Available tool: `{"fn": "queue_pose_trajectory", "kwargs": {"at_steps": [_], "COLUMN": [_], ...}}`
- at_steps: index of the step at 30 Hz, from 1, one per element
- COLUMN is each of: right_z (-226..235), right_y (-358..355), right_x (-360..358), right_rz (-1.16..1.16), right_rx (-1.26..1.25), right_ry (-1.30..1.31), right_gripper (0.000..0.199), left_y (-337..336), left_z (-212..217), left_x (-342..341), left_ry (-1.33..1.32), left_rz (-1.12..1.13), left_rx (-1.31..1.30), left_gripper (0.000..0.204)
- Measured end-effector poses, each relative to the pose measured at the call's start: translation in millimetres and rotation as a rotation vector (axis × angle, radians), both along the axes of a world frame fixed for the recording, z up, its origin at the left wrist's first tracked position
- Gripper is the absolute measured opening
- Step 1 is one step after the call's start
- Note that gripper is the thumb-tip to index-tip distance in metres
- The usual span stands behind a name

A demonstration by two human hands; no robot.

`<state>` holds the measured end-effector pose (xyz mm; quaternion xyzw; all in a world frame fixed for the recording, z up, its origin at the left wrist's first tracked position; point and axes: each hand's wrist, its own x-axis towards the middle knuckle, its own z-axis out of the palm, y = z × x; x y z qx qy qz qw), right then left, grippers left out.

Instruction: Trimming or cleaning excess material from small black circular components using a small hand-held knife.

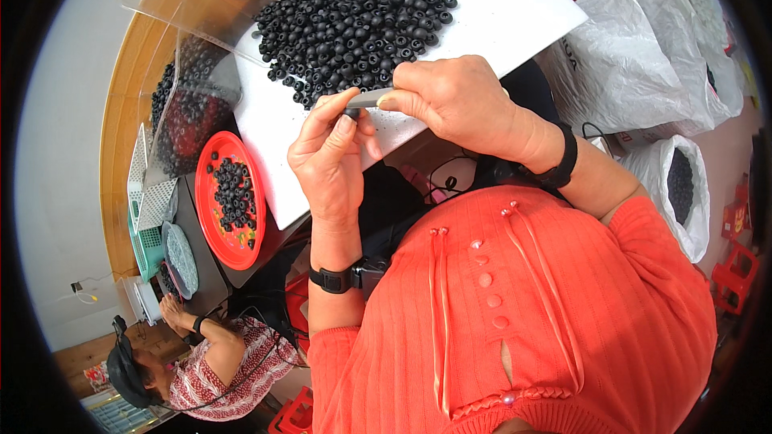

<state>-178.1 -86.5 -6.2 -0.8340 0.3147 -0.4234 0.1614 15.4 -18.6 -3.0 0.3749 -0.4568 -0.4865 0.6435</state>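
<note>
Near the middle of the frame, the left hand (328, 162) pinches a small black piece (351, 113); the right hand (460, 100), close beside it, is clamped on a flat grey blade (367, 100). The piece looks light and rather stiff, perhaps slippery because it is round. Its sides seem the best hold, away from the blade.

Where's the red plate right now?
Head view, left side: the red plate lies beside the left edge of the white tabletop, left of the left hand.
</note>
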Motion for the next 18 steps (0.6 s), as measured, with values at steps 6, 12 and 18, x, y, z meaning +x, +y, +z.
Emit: {"fn": "queue_pose_trajectory", "kwargs": {"at_steps": [6, 12, 18], "right_z": [2, 4, 0], "right_y": [2, -3, -14], "right_x": [0, -3, -25], "right_rz": [-0.001, 0.086, 0.234], "right_rx": [-0.032, -0.010, 0.406], "right_ry": [0.052, 0.019, -0.234], "right_gripper": [0.034, 0.030, 0.024], "left_y": [0, 6, 55], "left_z": [6, 9, 71], "left_x": [-4, 1, 82], "left_ry": [0.037, 0.024, -0.620], "left_rz": [-0.008, 0.009, 0.577], "left_rx": [0.004, -0.015, -0.085], "left_gripper": [0.025, 0.023, 0.026]}}
